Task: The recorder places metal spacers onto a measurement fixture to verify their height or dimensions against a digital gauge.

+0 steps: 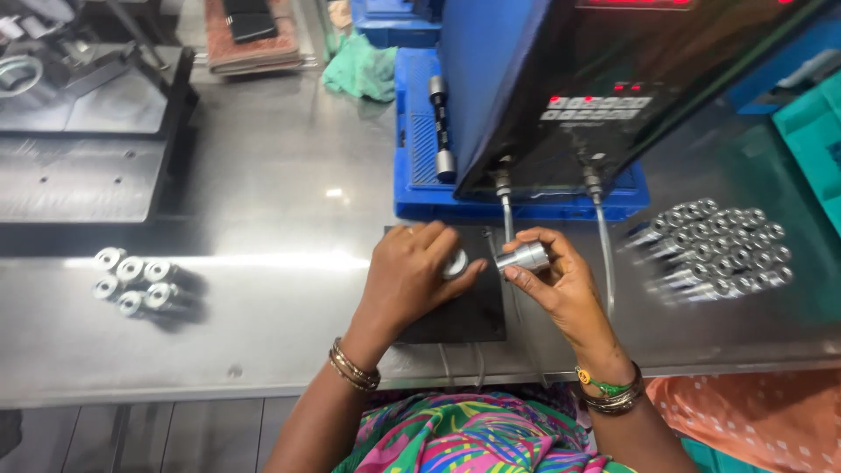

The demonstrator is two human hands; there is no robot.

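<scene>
Here, near the tabletop's front edge, the right hand grips a metal fitting in its fingers, while the left hand curls over a round part on a black pad. Fitting piles lie right, six more left; a blue-based machine stands behind.

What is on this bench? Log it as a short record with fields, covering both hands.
left hand: left hand palm down on the black mat, covering a round metal part
right hand: right hand gripping a metal cylinder fitting
right of bench: large pile of metal fittings
left of bench: small cluster of fittings
behind hands: dark instrument box on a blue tray, two probes hanging down
surface: steel table
</scene>
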